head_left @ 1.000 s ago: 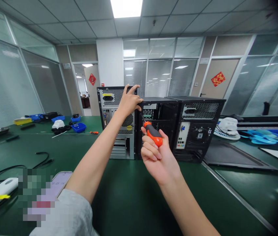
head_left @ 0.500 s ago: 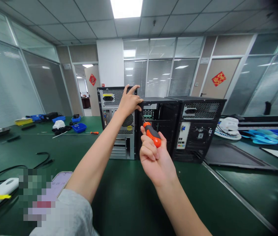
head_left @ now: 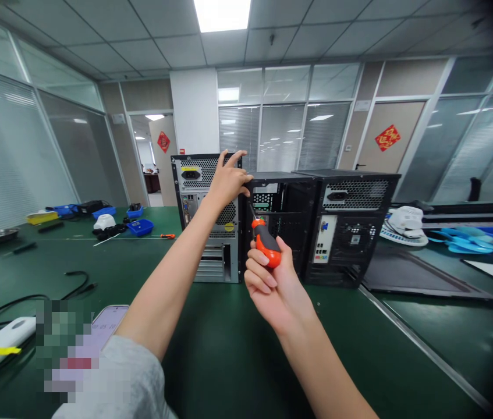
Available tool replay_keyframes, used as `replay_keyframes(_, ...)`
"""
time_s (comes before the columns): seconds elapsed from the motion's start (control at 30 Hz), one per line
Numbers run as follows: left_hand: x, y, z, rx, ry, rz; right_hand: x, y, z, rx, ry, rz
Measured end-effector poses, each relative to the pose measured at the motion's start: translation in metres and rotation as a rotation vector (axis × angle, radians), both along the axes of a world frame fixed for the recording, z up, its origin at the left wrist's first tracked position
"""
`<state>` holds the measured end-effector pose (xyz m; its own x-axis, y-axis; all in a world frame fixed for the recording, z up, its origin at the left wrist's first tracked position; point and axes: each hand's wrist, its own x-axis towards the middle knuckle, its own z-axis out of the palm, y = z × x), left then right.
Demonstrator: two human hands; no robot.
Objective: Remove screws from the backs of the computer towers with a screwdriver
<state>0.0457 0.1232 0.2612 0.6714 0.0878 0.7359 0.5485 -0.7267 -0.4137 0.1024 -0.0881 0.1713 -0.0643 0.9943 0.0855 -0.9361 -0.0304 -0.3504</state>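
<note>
My right hand [head_left: 275, 282] is closed around the orange-and-black handle of a screwdriver [head_left: 267, 241]. Its shaft points up and away, toward the rear right edge of the left computer case [head_left: 215, 262]; whether the tip touches a screw there is too small to tell. My left hand [head_left: 229, 180] lies against the upper right corner of that case, fingers spread over its edge and thumb pointing down toward the shaft. Right beside it stands a black computer case [head_left: 290, 233] with open slots, and farther right a second black case [head_left: 346, 233] shows its ports.
Across the green table [head_left: 211, 349] are a phone [head_left: 109, 323], a black cable [head_left: 80, 285], blue trays [head_left: 140, 227] and another screwdriver [head_left: 167, 236] on the left. On the right lie a black side panel [head_left: 421, 273], a white mouse-like object [head_left: 405, 224] and light-blue straps [head_left: 464, 240].
The right hand has turned and dropped slightly, its fingers loosening a little around the screwdriver handle. The left hand stays at the same corner of the case.
</note>
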Motion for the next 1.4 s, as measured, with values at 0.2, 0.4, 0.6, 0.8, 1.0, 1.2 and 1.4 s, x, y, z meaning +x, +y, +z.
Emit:
replay_keyframes(0.2,0.0,0.002,-0.001,0.004,-0.002,-0.01,0.003,-0.001,0.005,-0.095,-0.089,-0.067)
replay_keyframes(0.4,0.0,-0.001,0.0,-0.029,0.009,0.007,0.005,-0.002,0.006,-0.132,-0.182,-0.068)
replay_keyframes(0.6,0.0,-0.001,0.001,-0.04,0.015,0.011,0.014,-0.005,0.001,-0.036,-0.414,-0.256)
replay_keyframes(0.8,-0.001,-0.001,0.0,-0.033,-0.005,-0.019,0.024,-0.006,0.003,0.097,-0.575,-0.16)
replay_keyframes(1.0,-0.001,-0.006,0.001,-0.012,-0.009,-0.018,0.029,-0.007,0.006,0.192,-0.768,-0.134)
replay_keyframes(1.2,-0.001,-0.005,0.001,-0.022,-0.01,-0.011,0.031,-0.006,0.004,0.251,-1.069,-0.227)
replay_keyframes(1.4,-0.001,-0.005,0.001,-0.046,0.0,0.0,0.034,-0.007,0.007,0.27,-1.649,-0.453)
